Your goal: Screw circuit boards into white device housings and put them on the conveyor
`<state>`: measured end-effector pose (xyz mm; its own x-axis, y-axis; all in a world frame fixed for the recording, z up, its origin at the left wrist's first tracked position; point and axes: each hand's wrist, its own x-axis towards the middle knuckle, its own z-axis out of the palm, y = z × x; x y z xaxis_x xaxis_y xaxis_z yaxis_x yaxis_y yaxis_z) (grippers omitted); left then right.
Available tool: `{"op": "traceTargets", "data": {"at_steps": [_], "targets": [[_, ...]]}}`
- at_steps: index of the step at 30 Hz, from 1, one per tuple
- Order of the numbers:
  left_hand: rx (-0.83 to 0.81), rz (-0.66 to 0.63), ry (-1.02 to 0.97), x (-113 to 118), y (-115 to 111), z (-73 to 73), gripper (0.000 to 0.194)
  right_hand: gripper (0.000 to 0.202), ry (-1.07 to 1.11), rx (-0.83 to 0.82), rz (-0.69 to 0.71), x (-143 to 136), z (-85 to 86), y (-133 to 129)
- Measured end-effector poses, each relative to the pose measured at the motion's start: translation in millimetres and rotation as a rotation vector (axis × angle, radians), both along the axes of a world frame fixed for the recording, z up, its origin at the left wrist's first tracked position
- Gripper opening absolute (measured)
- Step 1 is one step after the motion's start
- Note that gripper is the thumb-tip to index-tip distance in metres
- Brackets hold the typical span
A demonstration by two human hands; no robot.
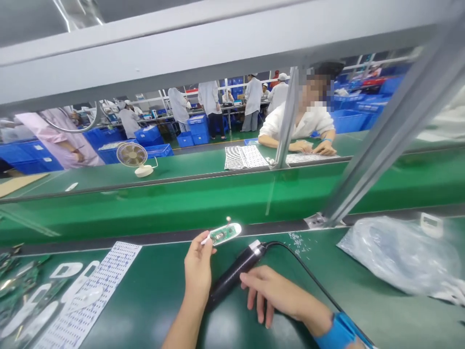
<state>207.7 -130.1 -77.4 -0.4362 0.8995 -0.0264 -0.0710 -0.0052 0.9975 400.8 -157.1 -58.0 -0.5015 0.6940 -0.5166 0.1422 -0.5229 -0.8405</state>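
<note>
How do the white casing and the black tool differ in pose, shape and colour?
The white casing is raised in the left hand, while the black tool lies on the green bench.
The casing is flat and shows a green circuit board; the tool is a longer, thicker cylinder with a silver end.
Both are elongated.

Between the label sheet and the black tool, the surface lies open; the tool's cable and a plastic bag obstruct the right side.
</note>
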Motion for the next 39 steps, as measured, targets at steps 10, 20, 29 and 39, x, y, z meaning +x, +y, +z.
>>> {"op": "traceTargets", "data": {"at_steps": [10,20,29,39], "targets": [[0.03,-0.343,-0.029,44,-29,10.1,0.037,0.014,-0.602,1.657,-0.493,7,4.9,9],[-0.019,-0.378,-0.183,45,-27,15.8,0.049,0.013,-0.497,1.612,-0.36,8,-6.1,12],[-0.062,-0.445,-0.195,41,-27,16.6,0.039,0.015,-0.511,1.639,-0.323,8,-2.1,9],[-0.072,-0.488,-0.143,35,-29,13.9,0.038,0.021,-0.364,1.563,-0.373,5,2.6,5]]}}
